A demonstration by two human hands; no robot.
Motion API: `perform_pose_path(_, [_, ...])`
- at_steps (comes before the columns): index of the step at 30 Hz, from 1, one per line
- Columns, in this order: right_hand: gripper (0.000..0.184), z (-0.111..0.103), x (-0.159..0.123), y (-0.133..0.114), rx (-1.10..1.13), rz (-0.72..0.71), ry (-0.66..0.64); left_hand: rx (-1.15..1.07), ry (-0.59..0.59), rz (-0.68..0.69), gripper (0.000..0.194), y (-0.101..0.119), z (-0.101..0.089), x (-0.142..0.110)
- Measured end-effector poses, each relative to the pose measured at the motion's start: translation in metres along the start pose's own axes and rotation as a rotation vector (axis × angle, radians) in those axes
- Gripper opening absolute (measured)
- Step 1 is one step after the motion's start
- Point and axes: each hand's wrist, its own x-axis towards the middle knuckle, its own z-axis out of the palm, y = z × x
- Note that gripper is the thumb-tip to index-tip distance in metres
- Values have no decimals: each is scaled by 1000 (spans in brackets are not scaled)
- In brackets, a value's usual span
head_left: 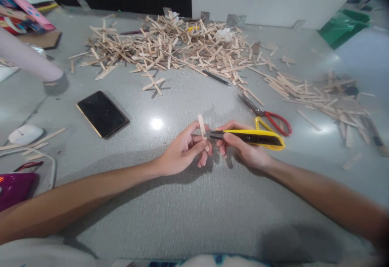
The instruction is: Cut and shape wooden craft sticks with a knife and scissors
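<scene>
My left hand point(184, 151) is closed on a short wooden craft stick point(201, 125), held upright between thumb and fingers just above the grey table point(188, 214). My right hand point(243, 149) grips a yellow and black utility knife point(252, 137), whose tip touches the stick near my left fingers. Both hands meet at the middle of the table.
A big heap of wooden sticks point(170, 46) covers the far side, with more sticks point(319, 92) at the right. Red and yellow scissors point(267, 117) lie behind the knife. A black phone point(102, 114) lies at the left, a white mouse point(26, 133) further left. Another person's sleeve point(30, 62) reaches in at far left.
</scene>
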Motion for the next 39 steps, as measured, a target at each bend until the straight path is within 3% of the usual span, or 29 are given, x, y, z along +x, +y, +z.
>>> perform_pose_path(10, [33,-6,0,-5,-204,-11,-31,-4,13,-12,33,1,-5,4])
perform_pose_path(27, [19,-4,2,0,-297,-207,-40,82,68,-19,41,-2,-4,1])
perform_pose_path(30, [23,-3,-4,3,-315,-221,28,249,153,43,40,-5,-1,-2])
perform_pose_path(33, [30,0,-8,5,-242,-263,210,520,214,188,35,-7,1,-6])
perform_pose_path(36, [34,6,-7,1,-256,-251,342,696,194,319,31,-6,3,-7])
perform_pose_path(39, [31,11,-5,-4,-290,-233,341,787,153,371,29,-5,4,-7])
